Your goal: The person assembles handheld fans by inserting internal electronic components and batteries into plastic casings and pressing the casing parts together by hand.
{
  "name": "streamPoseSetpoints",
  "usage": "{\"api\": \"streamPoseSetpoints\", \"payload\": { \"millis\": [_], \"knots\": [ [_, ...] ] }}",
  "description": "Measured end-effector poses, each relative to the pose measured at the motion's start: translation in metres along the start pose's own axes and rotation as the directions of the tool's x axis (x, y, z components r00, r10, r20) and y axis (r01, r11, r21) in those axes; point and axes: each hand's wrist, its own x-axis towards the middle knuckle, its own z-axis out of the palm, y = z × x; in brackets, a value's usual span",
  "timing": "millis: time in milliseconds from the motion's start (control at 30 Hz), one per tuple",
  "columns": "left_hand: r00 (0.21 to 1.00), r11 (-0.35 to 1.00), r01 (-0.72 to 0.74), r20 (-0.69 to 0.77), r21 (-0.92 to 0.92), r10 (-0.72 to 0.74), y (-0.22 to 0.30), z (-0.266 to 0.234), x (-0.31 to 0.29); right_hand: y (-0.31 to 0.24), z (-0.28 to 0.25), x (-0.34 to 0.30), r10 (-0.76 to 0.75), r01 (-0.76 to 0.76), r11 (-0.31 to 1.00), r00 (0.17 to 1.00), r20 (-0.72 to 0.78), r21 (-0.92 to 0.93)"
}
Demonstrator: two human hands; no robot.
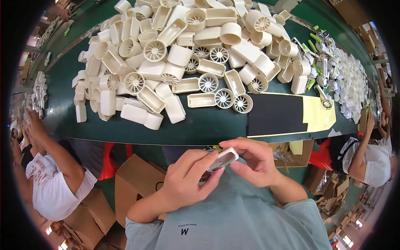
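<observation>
In front of my chest, both my hands are closed round one small, elongated plastic housing point(230, 156) with a white rim and a grey, shiny face. My left hand point(186, 177) grips its lower left end, thumb and fingers pressed on it. My right hand point(255, 163) holds the upper right end, with the thumb by the near side and the index finger over the far side. My fingers hide much of the part. Beyond my hands, on the table, lies a big heap of cream plastic fan housings point(166, 71), each with a spoked round end and a hollow handle.
A black sheet point(275, 114) on yellow backing point(318, 112) lies at the table's near right edge. Behind it are grey-and-green fan parts point(323, 77) and a pile of clear plastic pieces point(350, 81). Cardboard boxes point(135, 177) stand below the table. Co-workers sit on both sides.
</observation>
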Motion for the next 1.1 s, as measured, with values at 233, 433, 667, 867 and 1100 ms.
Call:
{"api": "streamPoseSetpoints", "payload": {
  "millis": [233, 433, 667, 867, 1100],
  "knots": [
    [0.990, 0.986, -0.004, 0.138, 0.169, -0.020, 0.008, 0.005, -0.026, 0.006, 0.007, -0.029, 0.194, -0.194, 0.981, 0.981, 0.001, 0.000],
    [0.981, 0.989, 0.015, 0.190, 0.150, -0.044, 0.008, 0.014, -0.037, -0.003, 0.008, -0.036, 0.207, -0.154, 0.945, 0.965, 0.161, -0.290],
    [0.967, 0.983, 0.106, 0.216, 0.150, -0.137, 0.017, 0.017, -0.043, -0.007, 0.014, -0.043, 0.253, -0.161, 0.918, 0.942, 0.221, -0.364],
    [0.940, 0.980, 0.200, 0.279, 0.009, -0.195, 0.011, 0.011, -0.041, -0.006, 0.015, -0.044, 0.291, -0.189, 0.902, 0.930, 0.224, -0.388],
    [0.957, 0.992, 0.089, 0.268, 0.090, -0.110, 0.012, 0.013, -0.053, -0.001, 0.031, -0.061, 0.179, -0.119, 0.907, 0.977, 0.113, -0.404]
  ]
}}
